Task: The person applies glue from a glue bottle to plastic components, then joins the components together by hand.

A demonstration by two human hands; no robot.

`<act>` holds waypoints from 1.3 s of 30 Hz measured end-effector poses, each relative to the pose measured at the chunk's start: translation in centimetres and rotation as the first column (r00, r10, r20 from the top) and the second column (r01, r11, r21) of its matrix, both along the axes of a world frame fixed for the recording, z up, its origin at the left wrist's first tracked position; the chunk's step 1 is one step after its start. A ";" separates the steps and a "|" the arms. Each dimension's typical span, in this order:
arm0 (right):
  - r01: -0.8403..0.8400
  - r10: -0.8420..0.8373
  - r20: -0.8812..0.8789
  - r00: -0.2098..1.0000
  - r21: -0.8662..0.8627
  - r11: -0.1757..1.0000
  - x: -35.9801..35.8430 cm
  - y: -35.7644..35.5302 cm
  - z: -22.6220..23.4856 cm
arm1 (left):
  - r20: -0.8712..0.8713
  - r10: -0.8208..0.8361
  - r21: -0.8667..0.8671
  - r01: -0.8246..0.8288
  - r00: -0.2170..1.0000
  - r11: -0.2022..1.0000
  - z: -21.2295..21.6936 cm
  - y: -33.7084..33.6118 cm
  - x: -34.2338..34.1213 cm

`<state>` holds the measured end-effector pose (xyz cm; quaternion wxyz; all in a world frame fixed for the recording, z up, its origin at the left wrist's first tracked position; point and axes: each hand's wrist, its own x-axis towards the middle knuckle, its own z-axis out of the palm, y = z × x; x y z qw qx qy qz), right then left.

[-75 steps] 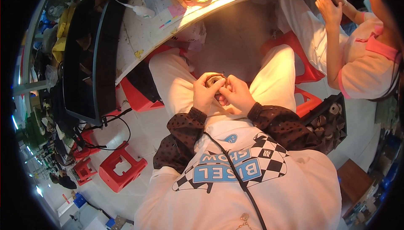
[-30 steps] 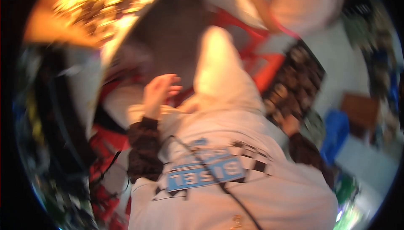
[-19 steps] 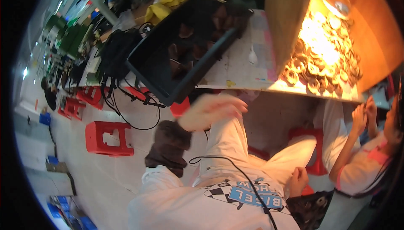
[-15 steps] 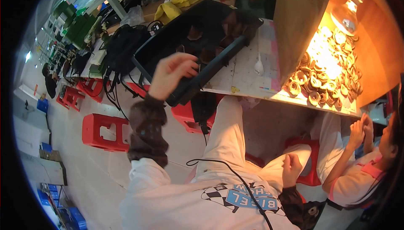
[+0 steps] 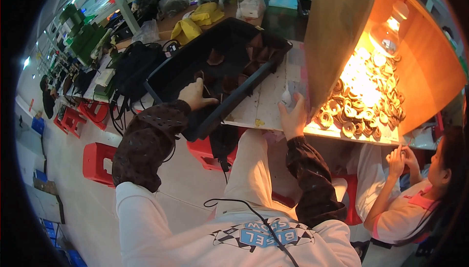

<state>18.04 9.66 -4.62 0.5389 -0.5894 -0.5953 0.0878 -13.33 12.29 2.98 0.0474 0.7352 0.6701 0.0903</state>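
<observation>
My left hand [image 5: 194, 95] reaches into a long black tray [image 5: 168, 62]. Its thumb and forefinger are bent around the edge of a brown, folded, leather-like piece [image 5: 208, 91] on the tray floor; the other fingers are partly hidden. Several similar brown pieces [image 5: 215, 58] lie in the tray, more of them toward its right end. My right hand [image 5: 294, 116] is over the table's front part, thumb and forefinger apart on either side of a small white spoon-shaped thing [image 5: 287, 94], which still lies on the table [image 5: 261, 106].
Right of my hand stands a wooden box [image 5: 337, 27] with a lit bulb [image 5: 386, 37] above many ring-shaped pieces [image 5: 359, 108]. A co-worker [image 5: 408, 203] sits at right. Yellow cloth [image 5: 195, 21] and a black bag [image 5: 139, 66] lie beyond the tray. Red stools [image 5: 97, 162] stand below.
My left hand has lowered into the tray, onto a brown piece. My right hand has risen from beside my lap to the white thing on the table. The view has tilted slightly.
</observation>
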 end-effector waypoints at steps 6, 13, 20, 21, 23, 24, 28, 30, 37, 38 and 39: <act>0.046 -0.038 0.233 0.972 -0.029 0.999 0.0 2.8 -1.7 | 0.446 0.014 -0.097 0.033 0.895 0.995 2.9 0.2 -0.6; -0.273 0.270 -0.043 0.962 -0.065 0.960 2.1 -3.7 1.4 | 0.999 -0.008 0.031 0.539 -0.044 0.842 6.5 -10.2 3.8; -0.390 0.284 -0.345 0.894 -0.292 0.873 8.1 -18.4 2.4 | 0.848 0.433 -0.047 0.769 -0.307 0.638 -3.4 -16.5 15.3; -0.386 0.272 -0.344 0.899 -0.323 0.864 9.1 -20.0 2.5 | 0.820 0.473 -0.057 0.777 -0.322 0.627 -4.7 -16.8 16.5; -0.356 0.207 -0.397 0.894 -0.350 0.866 10.7 -23.2 2.4 | 0.776 0.538 -0.073 0.799 -0.330 0.596 -6.9 -17.6 18.2; -0.323 0.173 -0.392 0.904 -0.358 0.876 11.4 -24.6 2.4 | 0.762 0.561 -0.080 0.812 -0.324 0.579 -7.8 -18.0 18.7; -0.222 0.047 -0.414 0.909 -0.386 0.896 12.4 -28.9 1.8 | 0.672 0.695 -0.196 0.843 -0.256 0.500 -10.2 -19.2 20.1; -0.190 -0.014 -0.470 0.883 -0.384 0.904 12.5 -30.1 1.6 | 0.634 0.753 -0.250 0.875 -0.175 0.414 -10.6 -19.7 20.4; -0.140 -0.096 -0.658 0.747 -0.296 0.945 12.5 -29.9 1.9 | 0.596 0.799 -0.280 0.914 -0.076 0.295 -10.6 -20.8 20.3; -0.137 -0.088 -0.649 0.756 -0.288 0.948 12.4 -29.6 1.9 | 0.602 0.796 -0.290 0.910 -0.067 0.297 -10.7 -20.9 20.2; -0.147 -0.077 -0.647 0.759 -0.285 0.947 12.4 -29.4 2.0 | 0.614 0.787 -0.307 0.898 -0.065 0.314 -10.7 -21.0 20.2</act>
